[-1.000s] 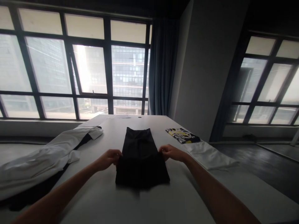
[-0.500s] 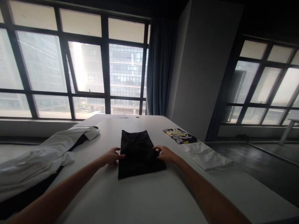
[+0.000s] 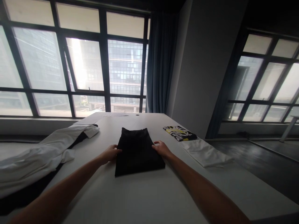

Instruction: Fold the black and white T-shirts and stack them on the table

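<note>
Left hand [image 3: 109, 154] and right hand [image 3: 161, 148] are resting open-fingered against the folded black garment [image 3: 137, 151] at 9 and 3 o'clock, gripping nothing.

Dim room — bright windows [image 3: 81, 62]

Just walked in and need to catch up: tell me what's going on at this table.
A person stands at a white table with both hands on a folded black garment. The left hand rests at its left edge, the right hand at its right edge, fingers on the cloth. The garment lies flat in a neat rectangle. A white garment sprawls to the left; a patterned cloth and a white cloth lie to the right.
</note>
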Demonstrator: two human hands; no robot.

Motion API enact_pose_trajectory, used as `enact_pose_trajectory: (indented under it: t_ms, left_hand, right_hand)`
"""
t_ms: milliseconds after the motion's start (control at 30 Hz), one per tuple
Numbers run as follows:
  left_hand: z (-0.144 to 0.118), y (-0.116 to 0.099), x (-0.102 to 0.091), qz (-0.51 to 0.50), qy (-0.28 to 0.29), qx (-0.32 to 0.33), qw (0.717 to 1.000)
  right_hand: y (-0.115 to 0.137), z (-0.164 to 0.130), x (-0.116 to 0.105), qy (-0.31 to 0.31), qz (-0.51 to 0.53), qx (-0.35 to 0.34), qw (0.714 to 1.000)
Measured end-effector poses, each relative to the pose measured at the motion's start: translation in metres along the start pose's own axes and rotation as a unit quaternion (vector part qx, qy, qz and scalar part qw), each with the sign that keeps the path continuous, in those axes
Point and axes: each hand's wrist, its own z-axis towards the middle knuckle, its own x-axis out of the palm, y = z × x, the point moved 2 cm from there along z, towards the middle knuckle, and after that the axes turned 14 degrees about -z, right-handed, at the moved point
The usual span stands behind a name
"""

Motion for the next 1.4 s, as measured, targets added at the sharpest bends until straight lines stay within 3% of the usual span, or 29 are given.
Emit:
enact_pose_trajectory:
  t_ms: [167,333,400,467,567,667,800,867,1000,1100,1200,1300,1400]
  left_hand:
    - [0.002,-0.002,0.003,0.045,-0.011,0.030,0.998]
    - [0.009,-0.003,0.001,0.173,-0.008,0.057,0.983]
    - [0.006,-0.002,0.000,0.233,-0.011,0.085,0.969]
    - [-0.001,-0.002,0.001,0.324,-0.024,0.155,0.933]
    - [-0.013,0.000,0.008,0.458,-0.043,0.261,0.848]
    - [-0.015,0.010,0.017,0.516,-0.004,0.272,0.812]
    - [-0.005,0.028,0.020,0.528,0.078,0.193,0.823]
    - [-0.003,0.032,0.017,0.526,0.094,0.186,0.825]
    - [-0.011,0.029,0.002,0.522,0.126,0.201,0.819]
    - [-0.022,0.022,-0.016,0.498,0.189,0.212,0.820]
    - [-0.031,0.015,-0.031,0.449,0.235,0.225,0.832]
    - [-0.034,0.013,-0.033,0.409,0.241,0.245,0.845]
    - [-0.037,0.013,-0.023,0.397,0.211,0.279,0.849]
  right_hand:
    - [0.000,-0.003,-0.002,0.058,-0.052,-0.053,0.996]
    - [0.010,-0.011,-0.013,-0.021,-0.152,-0.132,0.979]
    - [0.013,-0.015,-0.015,-0.033,-0.215,-0.134,0.967]
    - [0.016,-0.021,-0.014,-0.019,-0.302,-0.110,0.947]
    - [0.025,-0.030,-0.012,-0.039,-0.385,-0.126,0.913]
    - [0.030,-0.036,-0.004,-0.021,-0.388,-0.206,0.898]
    - [0.017,-0.034,0.013,0.127,-0.389,-0.185,0.893]
    - [0.008,-0.031,0.016,0.156,-0.381,-0.170,0.895]
    - [-0.002,-0.024,0.003,0.156,-0.329,-0.216,0.906]
    - [-0.003,-0.024,-0.018,0.139,-0.291,-0.254,0.912]
    - [0.000,-0.029,-0.034,0.131,-0.299,-0.246,0.913]
    - [0.007,-0.037,-0.038,0.147,-0.289,-0.238,0.915]
    - [0.016,-0.043,-0.035,0.149,-0.271,-0.255,0.916]
